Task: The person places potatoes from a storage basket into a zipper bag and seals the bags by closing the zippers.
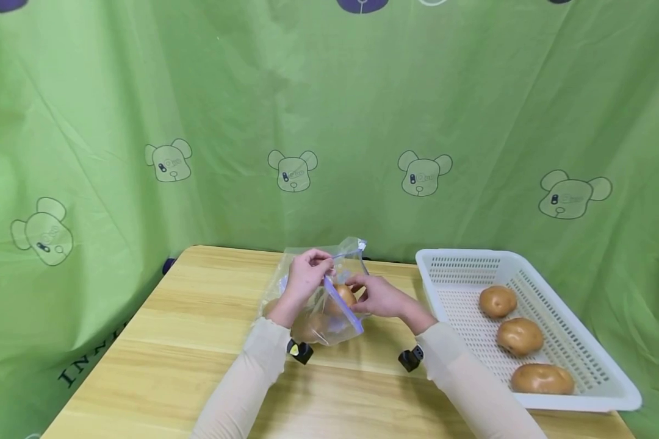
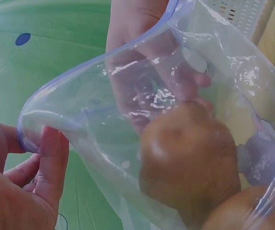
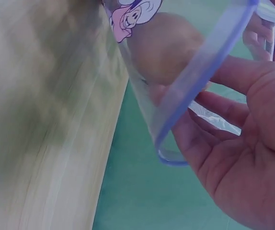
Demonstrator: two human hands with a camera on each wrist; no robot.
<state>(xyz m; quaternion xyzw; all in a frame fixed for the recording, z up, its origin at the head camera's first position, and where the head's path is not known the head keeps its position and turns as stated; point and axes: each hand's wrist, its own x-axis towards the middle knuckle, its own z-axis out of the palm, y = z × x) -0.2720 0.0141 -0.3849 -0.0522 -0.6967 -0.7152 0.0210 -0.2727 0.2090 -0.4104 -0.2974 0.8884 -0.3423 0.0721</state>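
A clear zip bag (image 1: 344, 305) with a bluish-purple rim stands on the table, its mouth open toward the right. My left hand (image 1: 307, 277) pinches the bag's rim between thumb and fingers. Through the mouth reaches my right hand (image 1: 382, 296), its fingers curled about a brown potato (image 2: 190, 158) just inside. The fingertips are partly seen through the plastic in the left wrist view. Lower in the bag lies another potato (image 2: 245, 211). A cartoon print (image 3: 132, 17) shows on the bag in the right wrist view.
On the right stands a white perforated basket (image 1: 598, 341) holding three potatoes, one of them the nearest potato (image 1: 542, 379). The wooden table (image 1: 159, 360) ends at a green curtain (image 1: 351, 91) behind it.
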